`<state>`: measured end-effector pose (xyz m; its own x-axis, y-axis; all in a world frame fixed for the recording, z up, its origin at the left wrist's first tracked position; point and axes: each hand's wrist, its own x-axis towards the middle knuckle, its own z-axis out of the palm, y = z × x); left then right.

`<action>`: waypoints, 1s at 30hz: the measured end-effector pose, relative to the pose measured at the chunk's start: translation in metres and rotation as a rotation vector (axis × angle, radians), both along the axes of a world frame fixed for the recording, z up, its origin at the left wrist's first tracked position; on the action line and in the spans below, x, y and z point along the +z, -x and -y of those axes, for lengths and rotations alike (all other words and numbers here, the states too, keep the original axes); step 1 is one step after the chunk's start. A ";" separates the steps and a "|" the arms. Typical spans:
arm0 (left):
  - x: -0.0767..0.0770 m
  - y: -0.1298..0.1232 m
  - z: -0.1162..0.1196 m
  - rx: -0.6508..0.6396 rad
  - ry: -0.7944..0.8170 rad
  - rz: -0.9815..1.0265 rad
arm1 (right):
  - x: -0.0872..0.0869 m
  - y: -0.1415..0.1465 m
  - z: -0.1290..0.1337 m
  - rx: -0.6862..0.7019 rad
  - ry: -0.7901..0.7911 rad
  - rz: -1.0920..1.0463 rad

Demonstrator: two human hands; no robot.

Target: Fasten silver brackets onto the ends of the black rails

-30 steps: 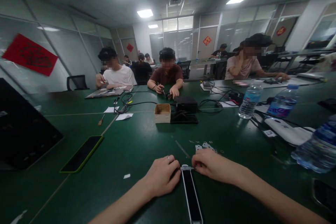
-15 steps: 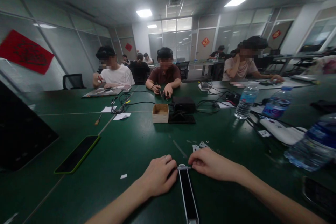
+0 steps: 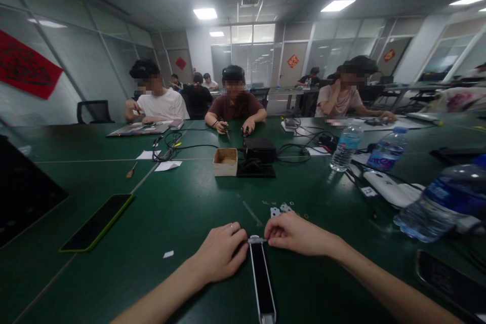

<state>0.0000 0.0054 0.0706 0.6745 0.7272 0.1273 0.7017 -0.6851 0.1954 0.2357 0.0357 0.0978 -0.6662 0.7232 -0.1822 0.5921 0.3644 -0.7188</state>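
Observation:
A long, narrow frame with a black face and silver edges lies on the green table in front of me, pointing away. Across its far end sits a small grey crosspiece. My left hand is closed at the crosspiece's left end, its fingertips partly hidden. At the right end, my right hand pinches with curled fingers. Just beyond that hand are small white plates with holes, and a thin clear strip lies to their left.
A green-edged phone, a brush and a white scrap are to the left. Ahead stand an open cardboard box and a black box. Bottles and another phone occupy the right. Several people sit opposite.
The whole view has shifted slightly, so things appear further left. Both hands stay at the crosspiece. Across the table, the middle person's hands have moved apart.

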 end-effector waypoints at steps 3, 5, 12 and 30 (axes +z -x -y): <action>0.001 0.000 0.000 0.004 0.014 -0.009 | -0.001 0.000 0.001 0.007 -0.044 -0.007; 0.000 0.000 -0.001 0.000 0.015 -0.011 | -0.002 0.000 0.001 0.012 -0.070 -0.012; 0.001 0.000 -0.001 -0.002 0.005 -0.009 | 0.003 0.001 0.003 0.066 -0.159 0.061; 0.002 0.000 0.000 -0.005 -0.004 -0.020 | 0.007 0.007 0.008 0.075 -0.203 0.055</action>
<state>0.0004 0.0051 0.0723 0.6803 0.7236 0.1167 0.7024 -0.6891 0.1783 0.2282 0.0273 0.1050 -0.7129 0.6972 -0.0754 0.5938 0.5429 -0.5939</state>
